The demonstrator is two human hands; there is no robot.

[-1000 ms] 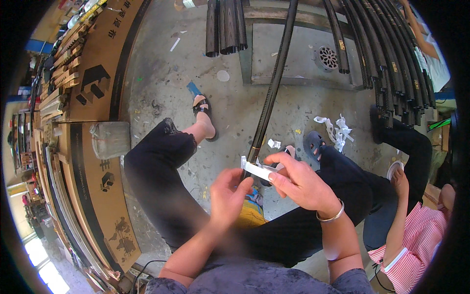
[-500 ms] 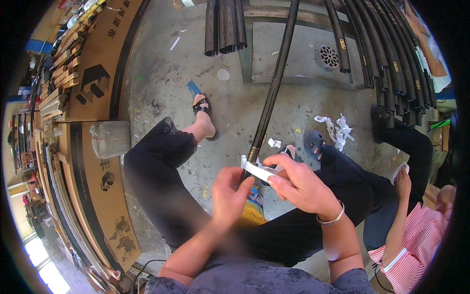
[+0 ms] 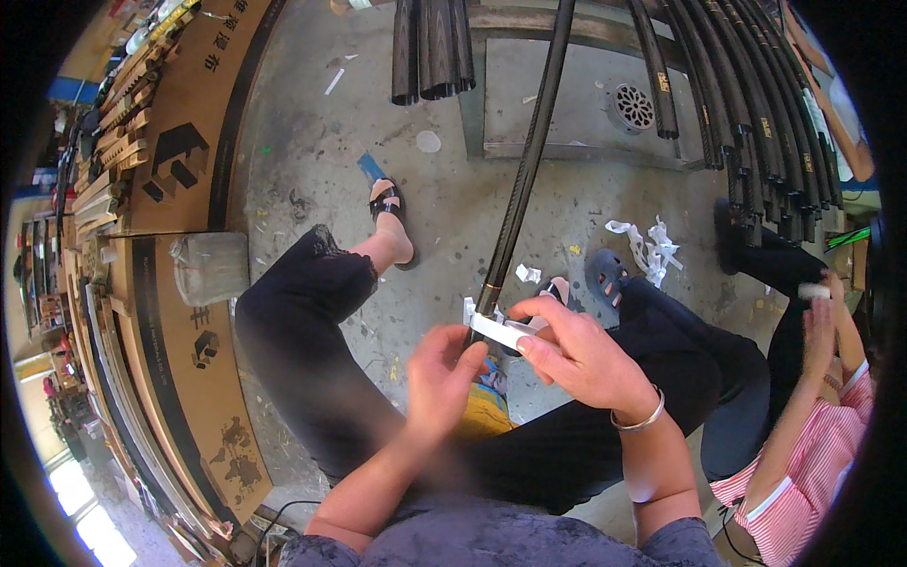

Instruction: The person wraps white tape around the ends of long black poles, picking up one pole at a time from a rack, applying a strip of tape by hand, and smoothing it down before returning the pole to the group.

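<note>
A long, slim black tube [image 3: 522, 184] with a woven sheen and gold bands near its lower end slants down from the top of the view to my hands. My left hand [image 3: 440, 380] closes its thumb and fingers round the tube's lower end. A white strip that looks like tape [image 3: 499, 331] crosses the tube just above those fingers, with a short bit sticking up on the left side. My right hand [image 3: 578, 357], with a bangle at the wrist, pinches the strip's other end between thumb and forefinger, right of the tube. The tube's bottom end is hidden.
Several black tubes [image 3: 756, 113] lie side by side at upper right, others [image 3: 435, 57] at top centre. A metal frame [image 3: 586, 156] stands beyond. White scraps [image 3: 652, 250] litter the floor. Cardboard boxes [image 3: 189, 359] line the left. A co-worker in a striped shirt [image 3: 803, 454] sits at right.
My hands, the tube and the white strip have barely moved. At right, the co-worker's hands have moved up and away, now together around something small and white.
</note>
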